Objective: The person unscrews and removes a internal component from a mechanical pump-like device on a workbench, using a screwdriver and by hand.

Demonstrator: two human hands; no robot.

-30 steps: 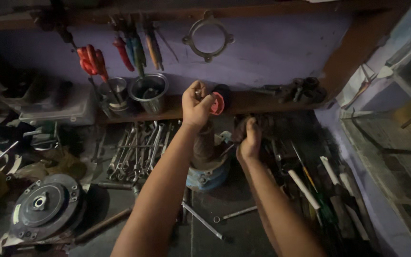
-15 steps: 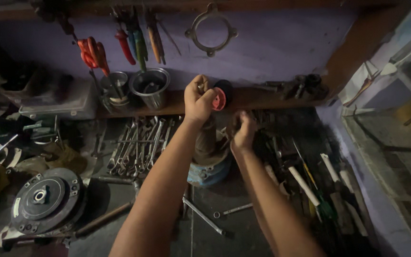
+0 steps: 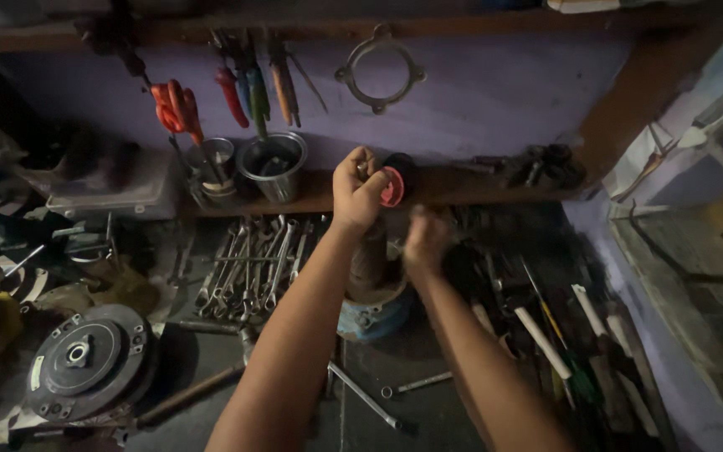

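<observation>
Upright dark metal cylinder (image 3: 370,259), standing on a round blue base (image 3: 371,311) at the middle of our bench, is what both hands work at. Going from the left, we see a grey ribbed round pulley disc (image 3: 81,360) lying flat at the bench's near left edge. Further back, a low wooden shelf (image 3: 462,186) runs along the purple wall; on it stand two steel cups side by side. The smaller steel cup (image 3: 211,167) on the left holds what look like a few thin tool shafts, and the wider steel cup (image 3: 274,163) beside it holds some dark pieces we cannot make out. Above them, red-handled pliers (image 3: 176,107) and several coloured-handled tools hang on the wall. Below the cups, a row of steel spanners (image 3: 253,259) lies spread on the bench.

Our left hand (image 3: 356,192) is closed in a fist at the top of the cylinder, clamped on something small that its fingers hide, just beside a small red round cap (image 3: 392,186). Our right hand (image 3: 424,241) is blurred, close by the cylinder's right side; we cannot tell whether it grips anything. To the right, a heap of screwdrivers and files (image 3: 562,335) lies loose.
</observation>
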